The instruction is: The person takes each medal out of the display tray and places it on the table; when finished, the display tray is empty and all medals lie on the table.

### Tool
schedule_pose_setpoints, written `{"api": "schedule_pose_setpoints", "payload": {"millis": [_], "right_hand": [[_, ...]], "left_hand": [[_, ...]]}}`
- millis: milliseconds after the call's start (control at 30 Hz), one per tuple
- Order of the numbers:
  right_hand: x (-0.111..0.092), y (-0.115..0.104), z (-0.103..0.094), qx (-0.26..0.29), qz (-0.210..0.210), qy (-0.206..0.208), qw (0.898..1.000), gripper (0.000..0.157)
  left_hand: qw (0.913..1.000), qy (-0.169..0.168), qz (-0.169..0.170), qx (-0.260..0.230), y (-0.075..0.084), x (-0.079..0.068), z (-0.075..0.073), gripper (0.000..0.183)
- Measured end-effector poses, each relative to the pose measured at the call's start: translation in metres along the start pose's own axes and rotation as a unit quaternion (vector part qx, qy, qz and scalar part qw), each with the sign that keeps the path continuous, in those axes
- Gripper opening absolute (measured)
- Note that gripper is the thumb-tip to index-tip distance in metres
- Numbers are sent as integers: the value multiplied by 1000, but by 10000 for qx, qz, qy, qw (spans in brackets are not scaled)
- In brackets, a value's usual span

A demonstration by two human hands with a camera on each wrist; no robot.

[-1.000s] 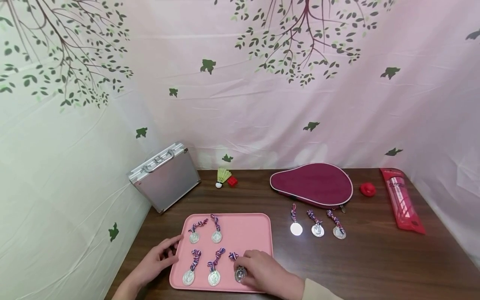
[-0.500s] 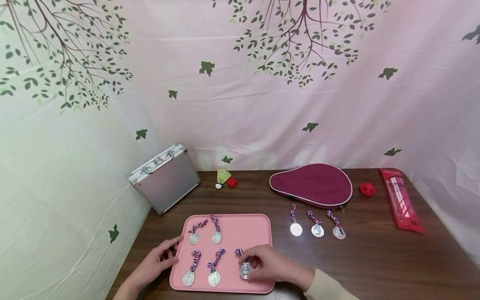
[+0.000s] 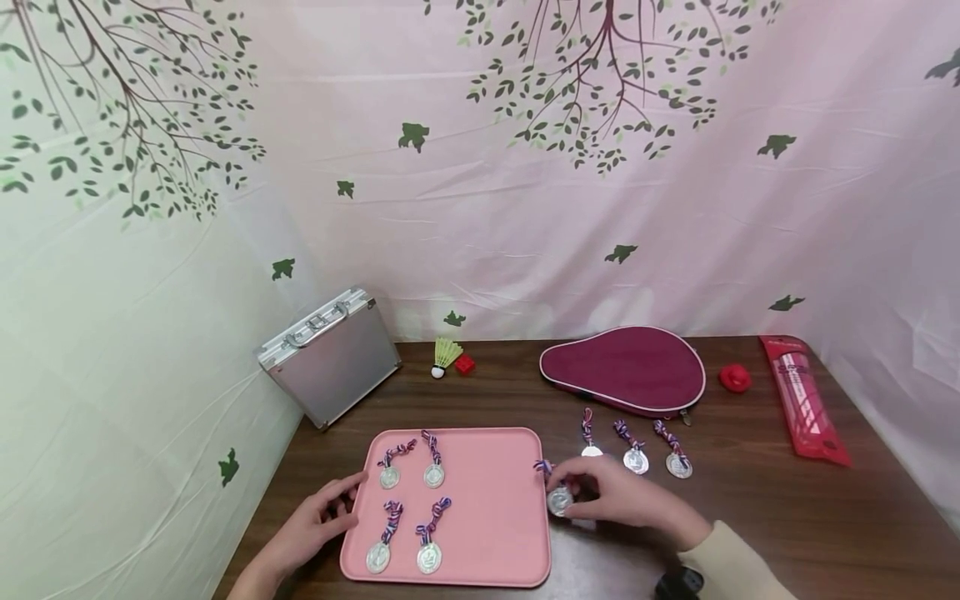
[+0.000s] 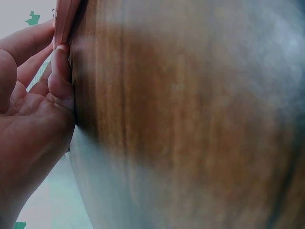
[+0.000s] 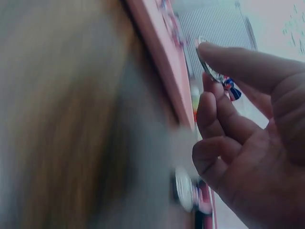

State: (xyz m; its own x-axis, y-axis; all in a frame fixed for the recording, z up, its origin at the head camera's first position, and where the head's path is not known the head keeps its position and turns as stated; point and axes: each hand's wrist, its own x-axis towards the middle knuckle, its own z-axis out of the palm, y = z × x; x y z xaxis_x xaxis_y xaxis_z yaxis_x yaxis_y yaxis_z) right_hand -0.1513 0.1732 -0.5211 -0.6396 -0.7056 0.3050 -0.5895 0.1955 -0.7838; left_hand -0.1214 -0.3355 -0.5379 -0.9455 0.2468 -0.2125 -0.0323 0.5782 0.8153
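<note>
On the wooden table [image 3: 765, 521], the far-right packet [image 3: 803, 402] bore unreadable lettering. Right hand [image 3: 618, 490] pinched a medal [image 3: 559, 502]; relaxed left hand [image 3: 309, 523] touched tray [image 3: 491, 500].

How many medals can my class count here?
8: four medals on the pink tray, three medals on the table, the leftmost partly hidden, and one medal in the right grip.

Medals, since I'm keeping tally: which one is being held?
The medal in the right hand; four others lie on the tray, three on the table.

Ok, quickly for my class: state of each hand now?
Left hand: open, touching the edge of the pink tray.
Right hand: holding a silver medal.
</note>
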Motion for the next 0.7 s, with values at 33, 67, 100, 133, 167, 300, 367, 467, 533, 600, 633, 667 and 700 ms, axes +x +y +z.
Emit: {"api": "schedule_pose_setpoints", "payload": {"millis": [33, 67, 100, 133, 167, 300, 367, 467, 533, 600, 633, 667, 700], "right_hand": [[-6, 3, -8, -91, -15, 37, 10000, 30], [-12, 6, -16, -240, -23, 105, 9997, 30], [-19, 8, -24, -327, 21, 177, 9993, 30], [-26, 10, -33, -413, 110, 263, 9987, 30], [-33, 13, -41, -461, 212, 336, 9981, 30], [-65, 25, -73, -775, 743, 692, 9918, 30], [-80, 31, -89, -907, 1043, 821, 9870, 30], [-101, 37, -111, -1241, 1674, 962, 9733, 30], [-114, 41, -124, -1496, 2067, 957, 9621, 30], [-126, 44, -133, -1711, 2414, 904, 9509, 29], [-131, 46, -136, -1792, 2503, 913, 9470, 29], [-135, 47, -139, -1865, 2566, 907, 9440, 29], [-139, 48, -141, -1941, 2587, 897, 9420, 29]], "left_hand": [[10000, -2, -18, -13, 0, 0, 0, 53], [10000, -8, -35, -27, 0, 0, 0, 53], [10000, -10, -39, -37, 0, 0, 0, 53], [10000, -11, -51, -37, 0, 0, 0, 53], [10000, -15, -67, -47, 0, 0, -1, 53], [9999, -8, -119, -42, 1, -1, -1, 54], [9999, -1, -148, -49, 1, -1, -1, 54], [9998, -1, -173, -59, 0, -2, -1, 55], [9998, -12, -182, -68, 0, -1, -1, 55], [9998, -25, -184, -71, 0, -1, -1, 55], [9998, -27, -185, -75, 0, -1, -1, 55], [9998, -27, -178, -75, 1, 0, -1, 55], [9998, -28, -170, -76, 1, 0, -1, 55]]}}
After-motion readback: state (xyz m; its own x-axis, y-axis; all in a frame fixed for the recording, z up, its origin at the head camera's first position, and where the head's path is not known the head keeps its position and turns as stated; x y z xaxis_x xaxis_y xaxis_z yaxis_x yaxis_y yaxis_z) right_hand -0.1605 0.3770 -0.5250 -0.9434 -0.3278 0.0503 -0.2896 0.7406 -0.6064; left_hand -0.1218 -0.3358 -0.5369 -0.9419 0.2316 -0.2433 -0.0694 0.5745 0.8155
